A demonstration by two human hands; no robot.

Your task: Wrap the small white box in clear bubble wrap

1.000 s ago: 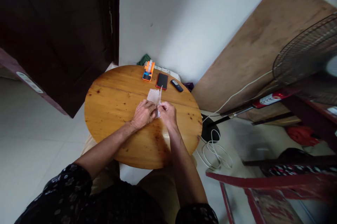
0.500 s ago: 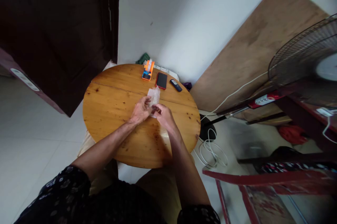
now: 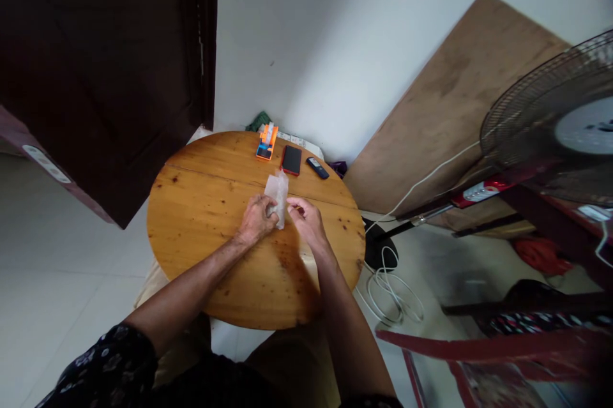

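My left hand (image 3: 258, 218) is closed on the near left edge of a whitish, see-through piece of bubble wrap (image 3: 278, 186), thumb and fingers pinching it. The wrap lies lengthwise over the round wooden table, its far end crinkled. Just to the right of it, my right hand (image 3: 306, 219) is raised with thumb and fingertips drawn together, apart from the wrap. Whether something small sits between those fingertips I cannot make out.
Toward the back of the wooden table (image 3: 191, 204) are an orange tape dispenser (image 3: 267, 141), a dark red-edged phone-like slab (image 3: 291, 160) and a dark remote-like handset (image 3: 317, 168). A standing fan (image 3: 565, 120), a white cable (image 3: 393, 287) and a red chair (image 3: 460, 347) are to the right.
My right hand has come away from the wrap to the right. My left hand now pinches its near left edge. The view has tilted slightly upward.
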